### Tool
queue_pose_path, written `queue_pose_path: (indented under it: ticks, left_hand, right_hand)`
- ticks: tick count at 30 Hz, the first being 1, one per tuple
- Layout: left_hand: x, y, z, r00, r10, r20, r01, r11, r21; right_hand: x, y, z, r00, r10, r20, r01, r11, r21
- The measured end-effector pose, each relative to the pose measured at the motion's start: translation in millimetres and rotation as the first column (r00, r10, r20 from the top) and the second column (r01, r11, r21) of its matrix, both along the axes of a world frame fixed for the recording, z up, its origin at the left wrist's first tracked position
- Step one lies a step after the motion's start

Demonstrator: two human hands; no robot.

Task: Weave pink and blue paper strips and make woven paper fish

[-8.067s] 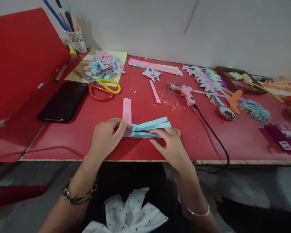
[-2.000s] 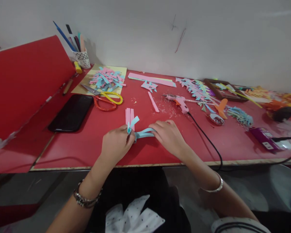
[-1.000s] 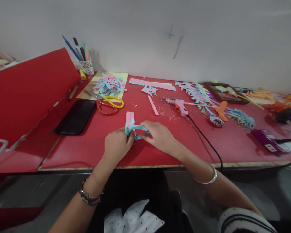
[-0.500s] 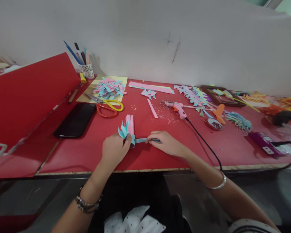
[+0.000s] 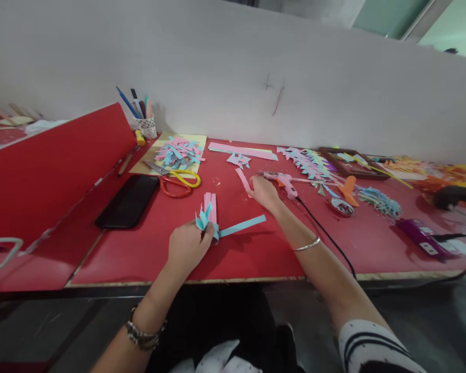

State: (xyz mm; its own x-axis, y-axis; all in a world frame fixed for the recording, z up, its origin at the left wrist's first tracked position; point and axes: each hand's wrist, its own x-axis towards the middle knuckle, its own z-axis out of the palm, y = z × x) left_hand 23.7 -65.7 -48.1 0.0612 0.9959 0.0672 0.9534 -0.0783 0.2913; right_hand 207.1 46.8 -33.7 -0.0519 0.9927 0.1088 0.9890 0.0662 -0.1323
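Observation:
My left hand (image 5: 190,241) is closed on a small bundle of folded paper strips (image 5: 213,234). Pink strips (image 5: 210,204) stick out at the top of the bundle, and pointed blue ends (image 5: 204,216) rise beside the thumb. A loose blue paper strip (image 5: 243,226) reaches out from the bundle to the right, its far end free. My right hand (image 5: 264,192) is at a separate pink paper strip (image 5: 242,178) on the table, fingertips closed on its right edge. Just beyond that hand lies a pink glue gun (image 5: 285,182) with a black cable.
Scissors (image 5: 176,182) and a black phone (image 5: 129,201) lie to the left. Behind them, cut paper pieces (image 5: 180,151) are heaped on a sheet. Long strips (image 5: 243,150), a spoon (image 5: 341,207) and a purple power box (image 5: 427,238) are farther right. A red board (image 5: 62,181) stands at left.
My right hand has let go of the blue strip's end and moved forward to the pink strip near the glue gun. My left hand keeps its hold. The view has shifted slightly.

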Motion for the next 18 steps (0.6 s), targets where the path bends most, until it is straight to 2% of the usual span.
queue_pose_path:
  ticks: [8,18]
  left_hand:
    - [0.4,2.2,-1.8,1.0,0.026,-0.008,-0.027,0.998,-0.056]
    - [-1.1,3.4,-4.6,1.0,0.016,-0.021,-0.017,0.999,-0.034]
  right_hand:
    - [4.0,0.2,-11.3,0.997,-0.007,-0.074,0.007,1.0,-0.004]
    - [9.8,4.7,-12.2,0.941,0.02,-0.339,-0.05,0.995,-0.081]
